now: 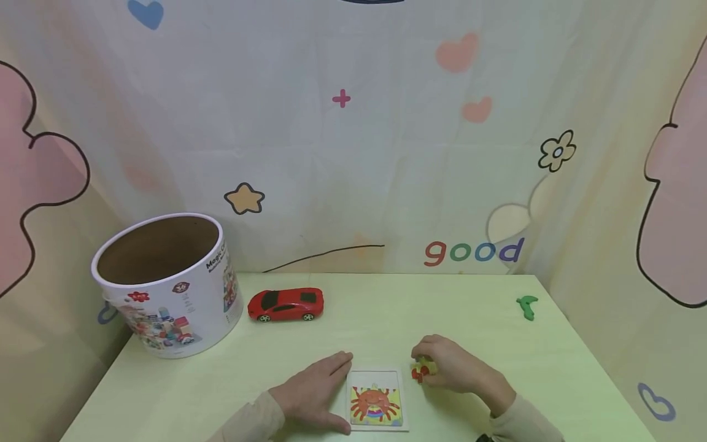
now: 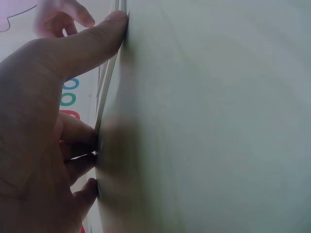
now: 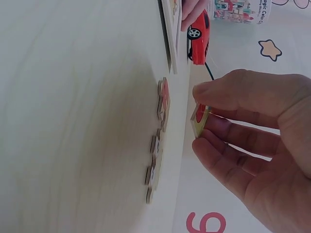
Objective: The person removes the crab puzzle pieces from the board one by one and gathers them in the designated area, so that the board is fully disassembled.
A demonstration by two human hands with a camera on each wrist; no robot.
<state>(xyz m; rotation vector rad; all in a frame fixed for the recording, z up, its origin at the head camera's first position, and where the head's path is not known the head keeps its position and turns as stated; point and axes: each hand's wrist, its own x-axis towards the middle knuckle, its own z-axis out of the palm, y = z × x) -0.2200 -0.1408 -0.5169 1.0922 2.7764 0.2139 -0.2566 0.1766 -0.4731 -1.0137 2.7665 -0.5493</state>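
Head view: left hand (image 1: 312, 390) flat on the green table (image 1: 486, 319), fingers straight, thumb side against the left edge of the crab puzzle board (image 1: 376, 401) near the front edge. Right hand (image 1: 450, 365) just right of the board, fingers curled, pinching a small puzzle piece (image 1: 421, 370). Open tabletop behind and to the right, out to a green toy (image 1: 527, 307) near the far right corner. Red toy car (image 1: 285, 304) and round printed tub (image 1: 166, 282) well apart at the far left. Patterned curtain close around back and sides.

Right wrist view: piece (image 3: 199, 120) pinched between thumb and forefinger, lifted off the surface. Loose pieces (image 3: 158, 141) lying just beside, some touching. Board (image 3: 172, 29) cut off at the frame's edge, car (image 3: 199, 36) behind it.

Left wrist view: thumb (image 2: 92, 43) pressed to the board's edge (image 2: 109, 82), fingertips (image 2: 80, 141) along it; picture side hidden, much blurred. Forearms cut off at the frame bottom.
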